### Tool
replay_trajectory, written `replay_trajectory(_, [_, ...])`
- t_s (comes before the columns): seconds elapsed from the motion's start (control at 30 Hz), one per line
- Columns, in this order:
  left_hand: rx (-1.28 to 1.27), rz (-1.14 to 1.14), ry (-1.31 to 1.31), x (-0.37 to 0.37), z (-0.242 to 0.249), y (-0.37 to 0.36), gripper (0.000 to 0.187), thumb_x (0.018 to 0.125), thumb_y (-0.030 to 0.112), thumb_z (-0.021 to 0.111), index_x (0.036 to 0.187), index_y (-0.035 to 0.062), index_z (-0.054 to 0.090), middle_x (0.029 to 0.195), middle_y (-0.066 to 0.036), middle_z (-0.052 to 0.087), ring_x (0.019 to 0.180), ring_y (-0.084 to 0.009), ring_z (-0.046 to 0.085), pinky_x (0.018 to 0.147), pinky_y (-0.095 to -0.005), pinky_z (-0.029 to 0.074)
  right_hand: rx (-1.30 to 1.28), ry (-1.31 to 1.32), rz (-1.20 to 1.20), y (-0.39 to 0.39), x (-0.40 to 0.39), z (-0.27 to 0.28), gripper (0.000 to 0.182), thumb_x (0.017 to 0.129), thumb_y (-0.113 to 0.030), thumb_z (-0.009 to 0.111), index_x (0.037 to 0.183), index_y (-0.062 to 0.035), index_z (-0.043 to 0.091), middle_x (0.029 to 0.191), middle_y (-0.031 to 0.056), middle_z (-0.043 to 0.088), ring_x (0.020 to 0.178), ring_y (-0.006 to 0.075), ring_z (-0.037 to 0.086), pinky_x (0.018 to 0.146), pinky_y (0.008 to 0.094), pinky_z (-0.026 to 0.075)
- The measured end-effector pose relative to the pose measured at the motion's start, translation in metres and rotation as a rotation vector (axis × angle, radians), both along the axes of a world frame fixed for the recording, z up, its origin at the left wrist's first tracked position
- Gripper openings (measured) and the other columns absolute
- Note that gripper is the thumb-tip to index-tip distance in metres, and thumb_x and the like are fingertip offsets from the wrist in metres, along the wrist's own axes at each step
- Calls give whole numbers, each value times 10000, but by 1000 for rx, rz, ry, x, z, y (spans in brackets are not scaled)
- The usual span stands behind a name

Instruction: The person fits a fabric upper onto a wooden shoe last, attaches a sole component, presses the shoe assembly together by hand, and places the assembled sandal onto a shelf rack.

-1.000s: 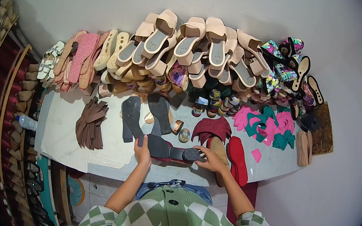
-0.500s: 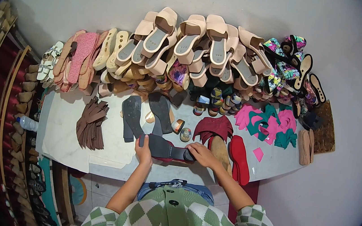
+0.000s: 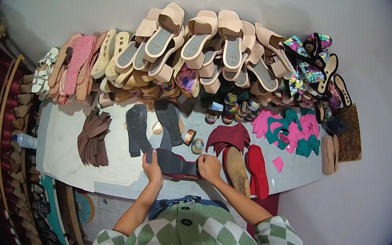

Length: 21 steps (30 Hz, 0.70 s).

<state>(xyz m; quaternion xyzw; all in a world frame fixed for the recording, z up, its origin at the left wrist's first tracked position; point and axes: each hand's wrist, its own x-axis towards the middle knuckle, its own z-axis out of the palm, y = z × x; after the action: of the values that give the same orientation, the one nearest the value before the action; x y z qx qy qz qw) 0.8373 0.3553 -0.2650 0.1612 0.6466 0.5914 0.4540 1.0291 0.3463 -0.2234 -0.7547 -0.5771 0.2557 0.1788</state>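
A sandal [image 3: 174,162] with a black sole and dark red material showing along its edge is held sole-up above the table's front edge. My left hand [image 3: 153,168] grips its toe end, thumb over the sole. Closed round the heel end is my right hand [image 3: 210,169], which hides that part. Just beyond lie loose black soles [image 3: 140,123], a patterned heel piece [image 3: 197,145] and another one [image 3: 188,136]. A stack of dark red straps [image 3: 229,139] and a wooden shoe last [image 3: 237,170] are to the right, beside red insoles [image 3: 258,171].
Several beige heeled sandals [image 3: 198,34] are piled along the wall. Brown straps [image 3: 94,137] lie at left on white sheets [image 3: 119,169]; pink and green pieces [image 3: 287,129] lie at right. Racks of lasts [image 3: 21,120] and a water bottle [image 3: 26,141] stand left of the table.
My right hand has closed from extended fingers into a tight grip round the heel end. The view has shifted slightly; the left hand keeps its hold.
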Motion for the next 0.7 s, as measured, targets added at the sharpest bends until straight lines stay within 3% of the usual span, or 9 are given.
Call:
replay_trajectory(0.33, [10,1,-29,4,9,-1,286,868,233,618,1029,17,525,917,-64,574,814,-133,554,718,-257,469,6,-37,-109,0,-4,0,355,873,-264,425,737,-21,645,650,237,595,637,407,596,609,501,448])
replay_trajectory(0.63, [-49,35,64,6,-10,14,278,861,238,625,994,5,553,911,-62,589,810,-151,563,743,-276,460,-136,26,-31,21,10,-5,363,835,-279,417,816,-23,673,775,243,618,773,393,608,712,459,476])
replay_trajectory(0.7, [-44,56,48,5,-6,12,280,859,242,629,993,7,555,908,-66,595,812,-151,567,744,-274,462,-244,209,79,21,20,-13,392,851,-264,377,848,-16,681,808,191,649,775,302,630,729,384,480])
